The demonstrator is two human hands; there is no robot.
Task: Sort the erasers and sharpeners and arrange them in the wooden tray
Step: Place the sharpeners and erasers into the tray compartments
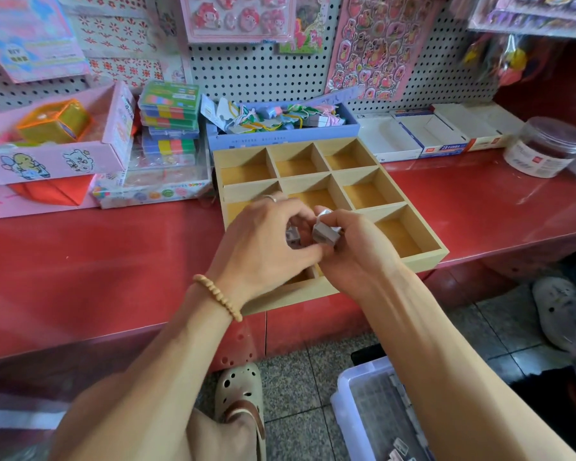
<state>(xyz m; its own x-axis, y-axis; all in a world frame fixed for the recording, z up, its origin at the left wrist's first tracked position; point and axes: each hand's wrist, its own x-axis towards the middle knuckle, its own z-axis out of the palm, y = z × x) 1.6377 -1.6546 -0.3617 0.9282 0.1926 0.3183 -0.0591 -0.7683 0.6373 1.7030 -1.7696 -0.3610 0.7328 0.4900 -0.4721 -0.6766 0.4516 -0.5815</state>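
Grey-white erasers (325, 232) between both hands' fingers (308, 251)

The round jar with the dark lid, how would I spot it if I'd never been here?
Start at the long red counter and follow it to its far right end, past the wooden tray and the row of open white cardboard boxes. There stands the clear plastic jar, alone near the edge. It is the only round container there; its neighbours are flat and rectangular.
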